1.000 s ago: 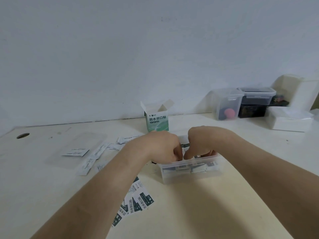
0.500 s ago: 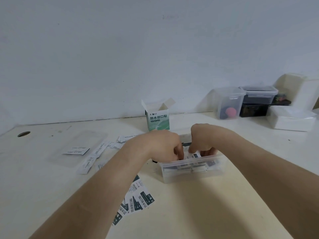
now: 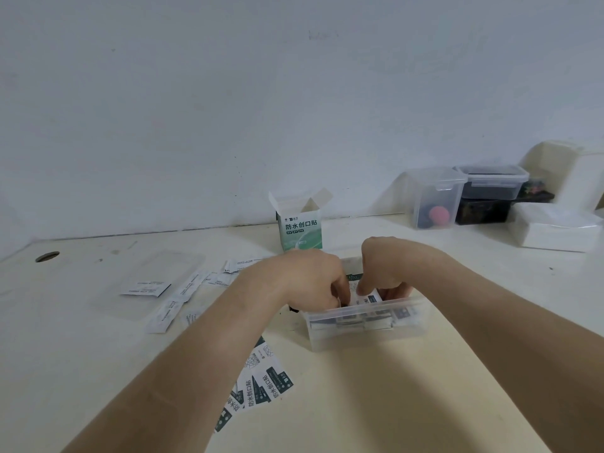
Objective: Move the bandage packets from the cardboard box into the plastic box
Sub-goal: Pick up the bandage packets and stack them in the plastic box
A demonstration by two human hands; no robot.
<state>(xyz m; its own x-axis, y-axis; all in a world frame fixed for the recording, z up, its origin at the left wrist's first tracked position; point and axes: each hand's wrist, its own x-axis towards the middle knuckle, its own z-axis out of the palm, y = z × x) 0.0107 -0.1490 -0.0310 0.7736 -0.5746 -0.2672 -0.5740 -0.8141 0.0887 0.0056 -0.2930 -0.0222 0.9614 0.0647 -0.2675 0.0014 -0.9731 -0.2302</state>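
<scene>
Both hands are down in the open top of the clear plastic box (image 3: 366, 331), which sits on the pale surface (image 3: 376, 403) just in front of the person. The left hand (image 3: 313, 282) has its fingers curled downward at the left edge of a bandage packet (image 3: 364, 296), and the right hand (image 3: 385, 266) curls over the same packet, one fingertip (image 3: 362, 288) pressed onto its face; between them they pinch it, held just above the box's rim. More packets (image 3: 362, 322) lie flat inside the box, showing through its near wall. The cardboard box (image 3: 300, 228) stands upright just behind the hands, its top flaps open. Green-printed packets (image 3: 264, 380) are fanned on the surface under the left forearm, and white strips (image 3: 145, 287) lie scattered to the left, some on a clear lid (image 3: 157, 273). Far right, by the wall, stand a clear tub (image 3: 434, 201), a dark lidded container (image 3: 490, 184) and a white box (image 3: 555, 232).
</scene>
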